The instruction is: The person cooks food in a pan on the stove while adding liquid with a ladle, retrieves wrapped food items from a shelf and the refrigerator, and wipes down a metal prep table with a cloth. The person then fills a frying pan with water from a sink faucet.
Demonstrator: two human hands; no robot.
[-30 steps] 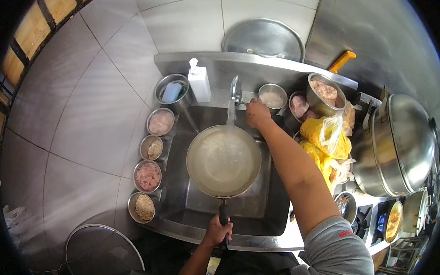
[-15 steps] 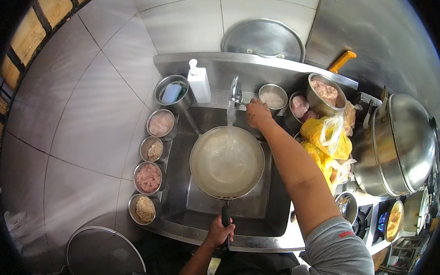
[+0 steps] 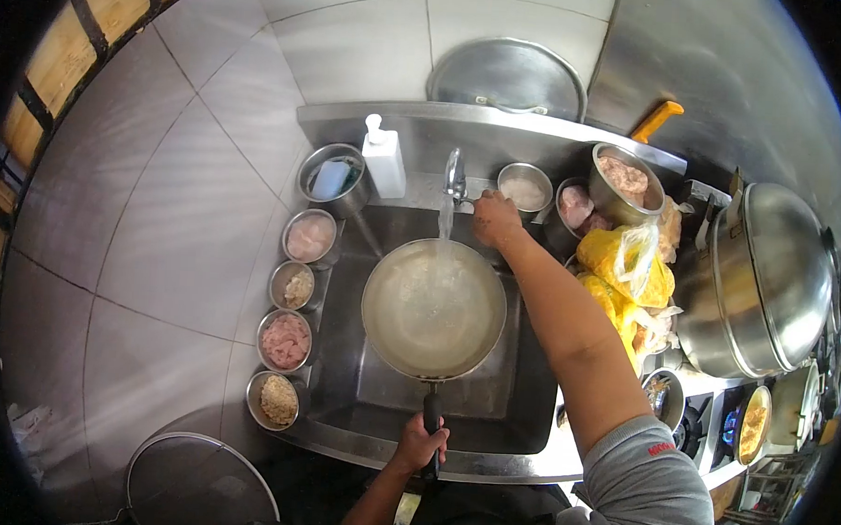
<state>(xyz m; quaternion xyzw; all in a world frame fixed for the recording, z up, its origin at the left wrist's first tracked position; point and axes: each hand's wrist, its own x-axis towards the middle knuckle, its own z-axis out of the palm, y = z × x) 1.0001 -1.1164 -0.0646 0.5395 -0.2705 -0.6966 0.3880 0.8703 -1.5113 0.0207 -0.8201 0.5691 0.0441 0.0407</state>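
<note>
My left hand point(image 3: 421, 444) is wrapped round the black handle of a frying pan point(image 3: 434, 310), which is over the sink point(image 3: 341, 372). Cloudy water covers the inside of the pan. From the faucet point(image 3: 454, 175) a stream of water runs into the pan's far part. My right hand point(image 3: 497, 219) is closed at the faucet's lever, on its right side; the fingers largely cover the lever.
Several steel bowls of food, one a bowl of pink meat point(image 3: 285, 340), line the sink's left edge. A white pump bottle point(image 3: 385, 161) stands behind. Yellow bags point(image 3: 627, 262), a large domed pot point(image 3: 767, 278) and a lit burner point(image 3: 730, 427) are on the right.
The pan has shifted slightly to the right under the running water. My right hand stays at the faucet lever, and my left hand keeps hold of the handle.
</note>
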